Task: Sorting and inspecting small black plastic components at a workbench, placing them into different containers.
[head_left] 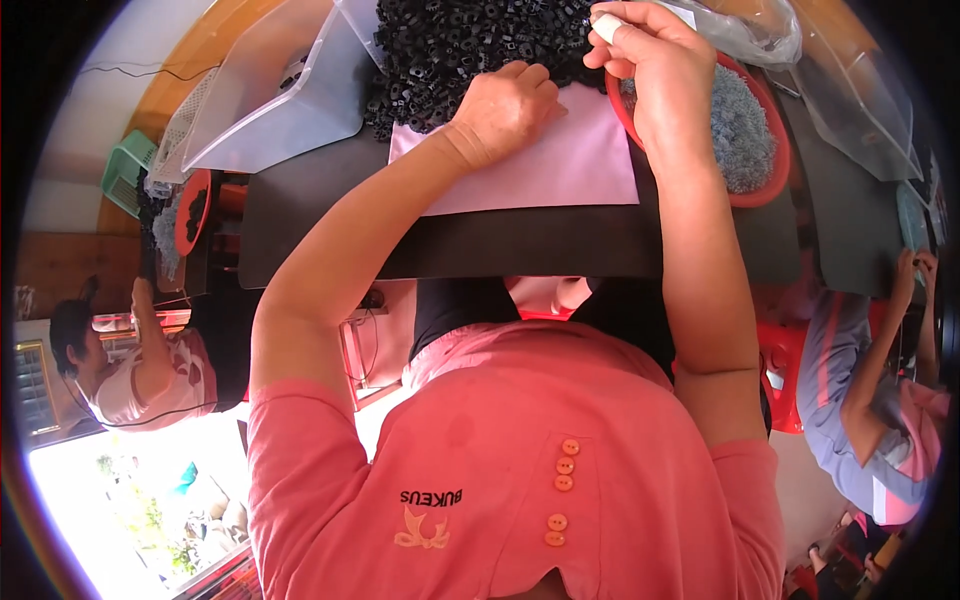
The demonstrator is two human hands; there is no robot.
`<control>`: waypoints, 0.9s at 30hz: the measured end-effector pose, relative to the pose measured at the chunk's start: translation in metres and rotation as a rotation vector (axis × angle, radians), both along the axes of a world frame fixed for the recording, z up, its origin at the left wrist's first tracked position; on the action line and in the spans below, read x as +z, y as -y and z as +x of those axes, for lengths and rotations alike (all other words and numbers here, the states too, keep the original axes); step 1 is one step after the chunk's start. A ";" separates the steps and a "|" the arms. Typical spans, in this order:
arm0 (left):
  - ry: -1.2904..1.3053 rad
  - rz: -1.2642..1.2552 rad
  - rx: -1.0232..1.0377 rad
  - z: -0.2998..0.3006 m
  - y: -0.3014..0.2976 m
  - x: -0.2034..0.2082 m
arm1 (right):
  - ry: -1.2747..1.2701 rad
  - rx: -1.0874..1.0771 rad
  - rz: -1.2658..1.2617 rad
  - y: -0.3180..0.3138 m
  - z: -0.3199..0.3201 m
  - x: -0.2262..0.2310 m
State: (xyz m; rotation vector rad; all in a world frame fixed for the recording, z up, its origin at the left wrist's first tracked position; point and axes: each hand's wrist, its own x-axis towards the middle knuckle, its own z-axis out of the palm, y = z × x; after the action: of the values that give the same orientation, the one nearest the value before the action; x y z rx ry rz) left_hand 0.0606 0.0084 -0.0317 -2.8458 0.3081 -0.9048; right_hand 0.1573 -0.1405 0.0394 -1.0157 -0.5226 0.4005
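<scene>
A large heap of small black plastic parts covers the far end of a pink cloth. My left hand rests at the near edge of this heap, over the cloth, its fingers curled in. Anything inside those fingers is hidden. Raised at the heap's right side, my right hand has its thumb and fingers pinched together; I cannot make out what is between them. A white wrap covers the tip of one digit. Beneath that hand stands a red round basin with many small translucent grey-blue pieces.
A clear plastic bin stands left of the heap, another at the far right. The dark table ends just before my body. One person sits at the left, another at the right. A green basket lies far left.
</scene>
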 end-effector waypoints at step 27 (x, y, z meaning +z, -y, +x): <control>-0.116 -1.992 -0.060 -0.046 0.011 0.043 | 0.319 0.217 -0.371 -0.013 -0.013 -0.020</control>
State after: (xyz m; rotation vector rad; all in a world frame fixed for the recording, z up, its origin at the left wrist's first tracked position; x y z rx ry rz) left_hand 0.0147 -0.0029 0.0112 -4.4531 -1.2935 -1.5621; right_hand 0.1443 -0.1275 0.0191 -1.3975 -0.8717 0.5451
